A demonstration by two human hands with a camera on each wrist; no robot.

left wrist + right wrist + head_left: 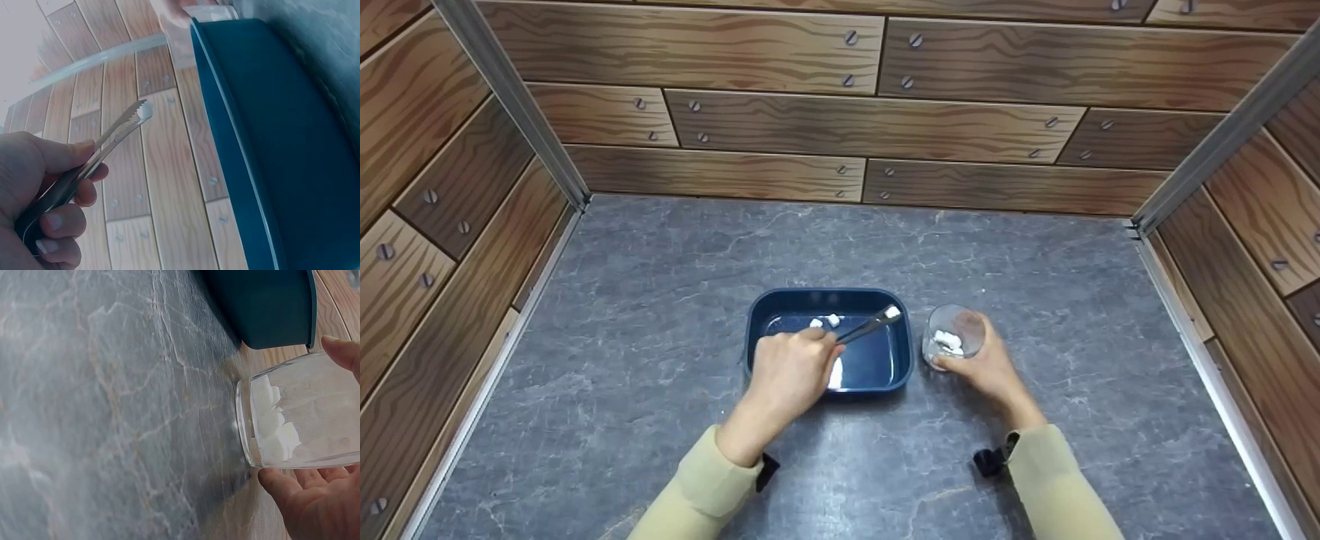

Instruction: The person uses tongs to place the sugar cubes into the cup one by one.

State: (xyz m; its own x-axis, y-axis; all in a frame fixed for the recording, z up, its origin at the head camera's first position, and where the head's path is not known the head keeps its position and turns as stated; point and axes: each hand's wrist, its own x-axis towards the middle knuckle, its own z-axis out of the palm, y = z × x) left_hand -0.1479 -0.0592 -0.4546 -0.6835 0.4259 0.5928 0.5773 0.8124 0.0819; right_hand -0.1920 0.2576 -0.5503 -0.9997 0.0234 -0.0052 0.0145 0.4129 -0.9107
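Note:
My left hand (793, 369) grips a pair of metal tongs (870, 325) above a dark blue rectangular dish (905, 352). Pinched in the serrated tips is a small white cube (145, 109), near the dish's right rim in the head view. Two more white cubes (833, 320) lie in the dish toward its back; my left hand hides part of its inside. Right of the dish, my right hand (990, 367) holds a clear glass (320, 405) with its fingers and thumb around the side. Several white pieces (274, 430) are heaped at the bottom of the glass.
A grey marbled tabletop (660, 300) lies under everything. Wood-patterned panels (780, 120) wall in the back and both sides, with metal strips (1207, 375) along the edges. A black wrist strap device (990, 461) sits by the right cuff.

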